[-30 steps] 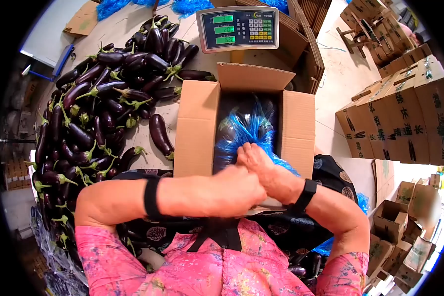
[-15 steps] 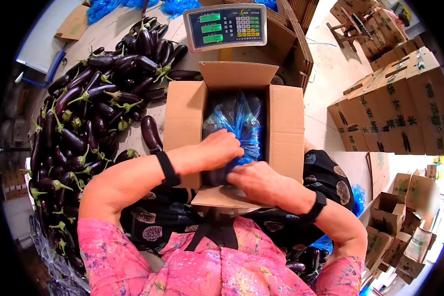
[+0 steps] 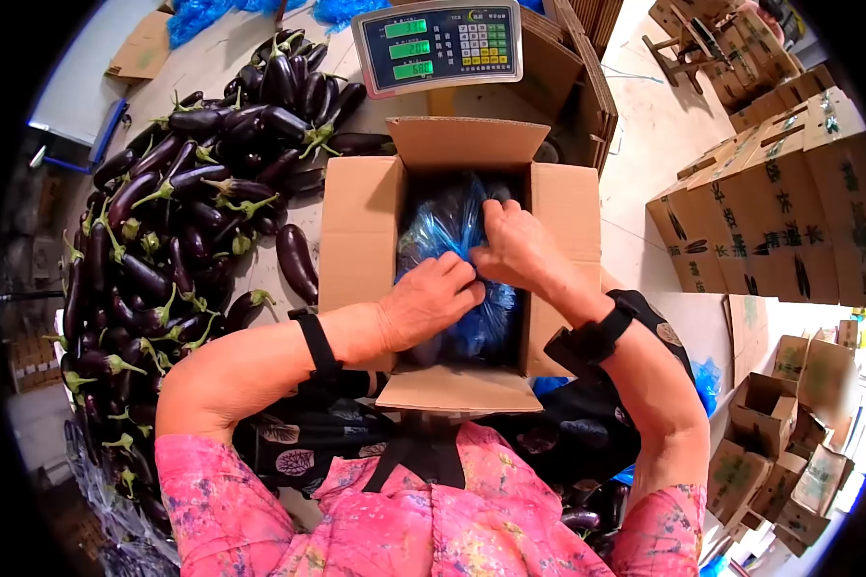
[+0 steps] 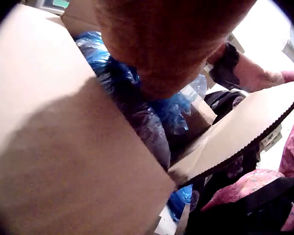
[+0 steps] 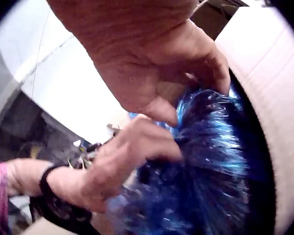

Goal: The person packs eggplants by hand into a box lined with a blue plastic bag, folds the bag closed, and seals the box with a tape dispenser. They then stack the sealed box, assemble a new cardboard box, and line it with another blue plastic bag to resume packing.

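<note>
Inside an open cardboard box [image 3: 361, 231] lies a thin blue plastic bag [image 3: 443, 221], bulging with dark eggplants that show through it. Its film is drawn together in tight pleats at the middle. My left hand [image 3: 433, 300] pinches the gathered film from the near left, fingers curled. From the far right my right hand [image 3: 522, 248] grips the same bunched part, close to the left fingertips. In the right wrist view both hands meet at the shiny pleats of the bag [image 5: 210, 142]. The left wrist view shows mostly the back of my left hand [image 4: 171, 44], its fingertips hidden.
A large heap of loose eggplants [image 3: 202, 207] covers the floor on the left. Behind the box stands a digital scale display [image 3: 438, 48], with flattened cardboard [image 3: 587, 87] beside it. Taped, printed cartons [image 3: 770, 212] are stacked at the right, smaller open boxes [image 3: 765, 413] below them.
My hands went from crossed together over the bag, to apart at its sides, to meeting again at the gathered film. Lately the right moved away from me, the left slightly nearer.
</note>
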A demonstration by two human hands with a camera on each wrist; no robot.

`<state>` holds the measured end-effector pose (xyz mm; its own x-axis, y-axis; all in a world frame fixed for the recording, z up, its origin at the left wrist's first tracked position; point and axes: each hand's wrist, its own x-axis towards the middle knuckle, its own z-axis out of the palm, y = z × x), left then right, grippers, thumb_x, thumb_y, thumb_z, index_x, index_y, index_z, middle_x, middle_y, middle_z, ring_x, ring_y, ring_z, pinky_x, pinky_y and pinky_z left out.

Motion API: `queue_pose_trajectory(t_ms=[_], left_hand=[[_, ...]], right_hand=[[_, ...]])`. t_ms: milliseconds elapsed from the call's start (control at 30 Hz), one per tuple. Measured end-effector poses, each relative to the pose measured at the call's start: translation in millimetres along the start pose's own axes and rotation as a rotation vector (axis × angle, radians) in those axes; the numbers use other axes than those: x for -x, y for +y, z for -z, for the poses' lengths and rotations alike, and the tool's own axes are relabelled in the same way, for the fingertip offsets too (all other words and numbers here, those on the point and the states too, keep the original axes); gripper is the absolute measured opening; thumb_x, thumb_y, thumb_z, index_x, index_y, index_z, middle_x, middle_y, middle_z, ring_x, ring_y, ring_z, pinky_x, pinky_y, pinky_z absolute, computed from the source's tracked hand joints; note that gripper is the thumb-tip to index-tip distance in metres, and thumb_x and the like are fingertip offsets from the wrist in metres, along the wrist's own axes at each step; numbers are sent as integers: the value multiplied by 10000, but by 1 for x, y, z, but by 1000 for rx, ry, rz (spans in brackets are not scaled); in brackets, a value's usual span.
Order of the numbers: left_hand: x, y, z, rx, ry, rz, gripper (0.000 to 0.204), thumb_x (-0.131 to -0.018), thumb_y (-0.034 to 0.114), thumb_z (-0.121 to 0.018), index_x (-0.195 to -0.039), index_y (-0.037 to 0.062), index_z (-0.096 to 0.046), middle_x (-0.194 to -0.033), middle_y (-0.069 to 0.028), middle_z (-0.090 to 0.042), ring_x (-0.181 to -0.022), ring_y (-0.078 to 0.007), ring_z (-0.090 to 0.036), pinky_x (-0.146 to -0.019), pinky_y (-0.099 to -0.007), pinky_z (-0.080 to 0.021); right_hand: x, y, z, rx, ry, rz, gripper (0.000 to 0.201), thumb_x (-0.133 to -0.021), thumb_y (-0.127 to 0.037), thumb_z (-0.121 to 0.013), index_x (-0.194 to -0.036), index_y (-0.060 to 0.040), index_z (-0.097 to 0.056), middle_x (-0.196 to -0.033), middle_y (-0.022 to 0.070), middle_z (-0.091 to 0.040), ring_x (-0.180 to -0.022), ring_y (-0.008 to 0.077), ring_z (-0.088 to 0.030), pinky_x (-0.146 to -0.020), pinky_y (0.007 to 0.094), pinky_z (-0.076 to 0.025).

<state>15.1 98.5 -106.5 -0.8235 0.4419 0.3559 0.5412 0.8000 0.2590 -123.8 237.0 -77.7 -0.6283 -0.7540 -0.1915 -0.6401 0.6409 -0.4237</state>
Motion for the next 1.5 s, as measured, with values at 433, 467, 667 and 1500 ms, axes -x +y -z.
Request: queue_pose_trajectory(t_ms=[433, 467, 667, 1500], left_hand=[[5, -6, 4, 181, -175, -20, 491, -795, 91, -593, -1284, 126, -626, -1076, -87, -550, -1058, -279, -535, -906, -408, -473], [4, -6, 5, 166, -182, -44, 492, -792, 89, -597, -1282, 121, -625, -1082, -88, -560, -1070, -279, -539, -916, -411, -468], [11, -16, -1, 127, -69, -84, 359, -774, 130, -649, -1133, 109, -644, -987, -52, -582, -1055, -237, -551, -913, -392, -435], [-39, -69, 71, 86, -415, 308, 432, -834, 210, -716, -1227, 66, -610, -1308, -174, -561, -1262, -368, -522, -1011, -448, -466]], right_hand=[[-8, 12, 11, -148, -110, -60, 403, -789, -256, -764, -1016, 52, -639, -881, 252, -640, -872, 445, -618, -759, 478, -488], [-5, 16, 2, -101, -45, -48, 395, -801, -237, -761, -1049, 43, -632, -920, 249, -629, -908, 447, -603, -782, 478, -483], [37, 6, -13, -145, 283, 188, 382, -817, -93, -741, -1163, 0, -608, -1114, 205, -583, -1053, 417, -549, -903, 462, -474], [70, -26, -67, 722, 227, 534, 538, -832, -136, -573, -1318, 93, -551, -1113, 120, -529, -965, 209, -515, -832, 324, -435]])
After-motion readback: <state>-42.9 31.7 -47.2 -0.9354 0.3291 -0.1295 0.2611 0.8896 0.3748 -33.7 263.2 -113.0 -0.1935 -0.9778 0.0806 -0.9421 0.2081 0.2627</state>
